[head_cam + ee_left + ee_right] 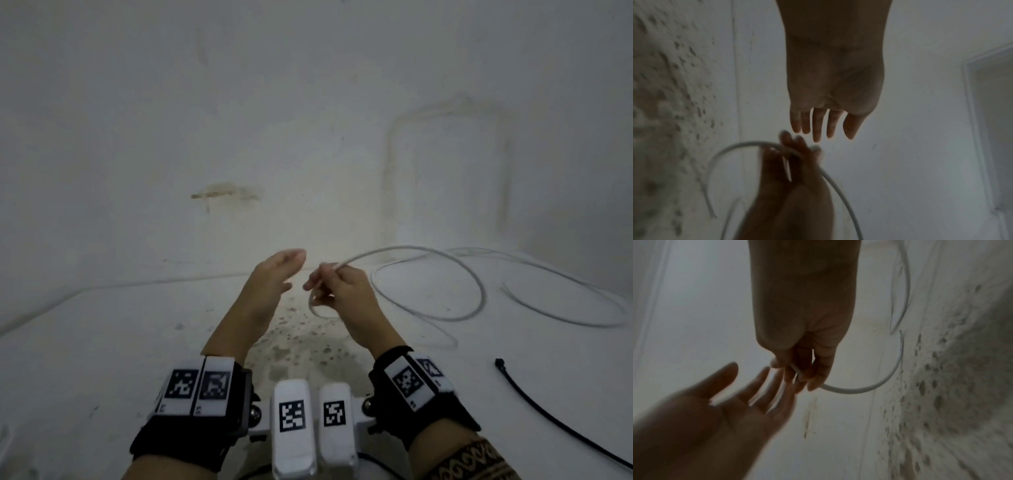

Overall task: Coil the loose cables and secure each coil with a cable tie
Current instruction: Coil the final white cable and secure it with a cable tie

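Two hands nearly meeting, one holding a white cable.

From the top of the frame the left hand [835, 91] reaches down, fingers straight and spread. Just below, the blurred right hand [791, 164] grips a white cable [731, 149] arcing toward lower left and lower right.

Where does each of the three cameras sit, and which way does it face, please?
Head: worn on the head, looking forward and down at the white table; both forearms, left hand and right hand show.
Left wrist: looks along the open left hand toward the right hand.
Right wrist: looks along the right hand pinching the white cable.
Shared: all three show both hands and that cable.
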{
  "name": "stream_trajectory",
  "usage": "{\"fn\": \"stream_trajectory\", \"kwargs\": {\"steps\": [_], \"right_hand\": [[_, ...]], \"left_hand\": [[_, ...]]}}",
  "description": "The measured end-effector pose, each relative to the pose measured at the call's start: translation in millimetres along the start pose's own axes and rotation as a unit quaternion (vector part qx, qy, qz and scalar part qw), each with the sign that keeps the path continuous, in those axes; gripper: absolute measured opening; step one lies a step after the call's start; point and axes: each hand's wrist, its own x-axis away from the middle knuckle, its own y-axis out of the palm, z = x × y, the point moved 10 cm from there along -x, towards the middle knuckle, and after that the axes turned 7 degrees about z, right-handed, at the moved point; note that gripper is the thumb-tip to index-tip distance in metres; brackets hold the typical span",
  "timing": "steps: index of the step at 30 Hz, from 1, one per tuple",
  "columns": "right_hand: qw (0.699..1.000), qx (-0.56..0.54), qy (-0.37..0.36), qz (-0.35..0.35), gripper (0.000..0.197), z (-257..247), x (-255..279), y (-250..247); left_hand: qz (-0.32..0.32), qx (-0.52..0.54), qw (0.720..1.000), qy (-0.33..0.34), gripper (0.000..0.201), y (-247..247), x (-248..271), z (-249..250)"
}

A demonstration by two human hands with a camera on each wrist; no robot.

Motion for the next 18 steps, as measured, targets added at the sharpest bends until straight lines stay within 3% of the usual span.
{"fn": "stream_trajectory", "kwargs": {"steps": [4, 8, 11, 14, 16, 18], "right_hand": [[0.979, -0.194, 0.03, 0.057, 0.033, 0, -4, -29], [0.954, -0.284, 0.074, 0.054, 0.033, 4, -3, -27], [0.95, -0.294, 0.095, 0.043, 0.034, 6, -3, -21], [0.972, -0.203, 0.117, 0.018, 0.034, 14, -1, -17], [0.992, -0.031, 0.123, -0.006, 0.034, 21, 3, -17], [0.98, 0.163, 0.1, -0.062, 0.037, 26, 9, -10]], "left_hand": [[-0.1, -0.17, 0.98, -0.003, 0.034, 16, 16, -50], [-0.068, -0.17, 0.982, 0.051, 0.019, 17, 17, -53], [-0.074, -0.13, 0.987, 0.057, 0.02, 19, 15, -50], [-0.023, -0.048, 0.999, 0.013, 0.024, 8, 14, -54], [0.059, 0.013, 0.998, -0.008, 0.026, -10, 13, -54], [0.149, 0.069, 0.986, -0.027, 0.025, -32, 13, -56]]}}
